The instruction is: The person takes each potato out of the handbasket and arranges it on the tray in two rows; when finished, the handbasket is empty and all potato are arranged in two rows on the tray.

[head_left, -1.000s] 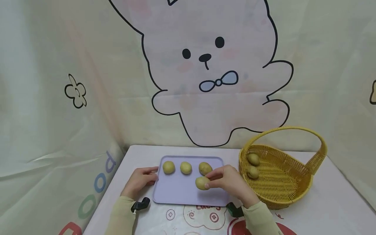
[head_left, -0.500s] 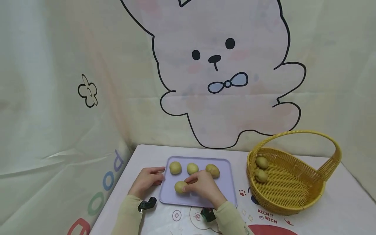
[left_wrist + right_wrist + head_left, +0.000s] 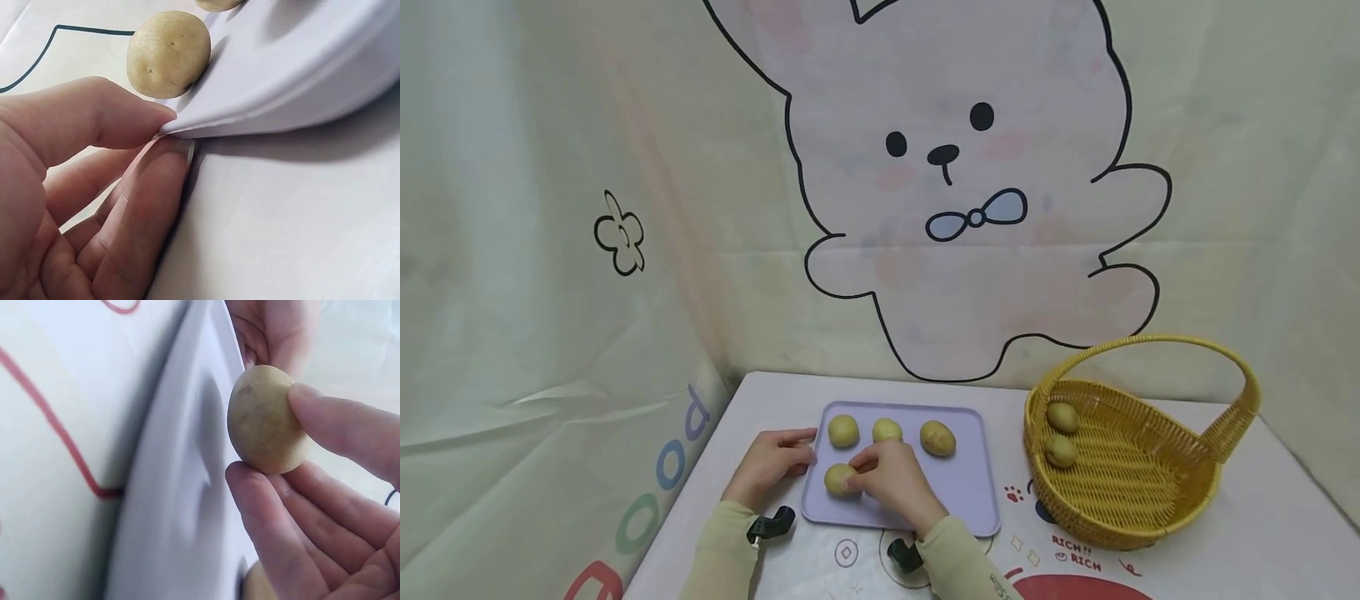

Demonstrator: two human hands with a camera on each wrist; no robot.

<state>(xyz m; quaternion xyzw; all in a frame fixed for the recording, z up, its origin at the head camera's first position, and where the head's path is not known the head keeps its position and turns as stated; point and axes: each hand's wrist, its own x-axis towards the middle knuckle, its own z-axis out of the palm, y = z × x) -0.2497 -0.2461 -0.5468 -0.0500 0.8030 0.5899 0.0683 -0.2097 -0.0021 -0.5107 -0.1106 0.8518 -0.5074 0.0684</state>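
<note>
My right hand (image 3: 895, 482) pinches a small potato (image 3: 265, 419) between thumb and fingers, over the front left part of the lavender tray (image 3: 917, 508). My left hand (image 3: 769, 462) pinches the tray's left rim, with the thumb above and fingers below, as the left wrist view shows. Along the tray's back lie a potato at the left (image 3: 843, 431), one in the middle (image 3: 887, 429) partly covered by my right hand, and a browner one at the right (image 3: 937, 438).
A yellow wicker basket (image 3: 1127, 500) with a tall handle stands right of the tray. Two potatoes, a rear one (image 3: 1062, 417) and a nearer one (image 3: 1061, 451), lie at its left side. A printed cloth hangs behind the white table (image 3: 775, 392).
My right hand has carried the potato leftward across the tray, from the right part to the front left. The left hand stays on the tray's rim. The head view has shifted slightly.
</note>
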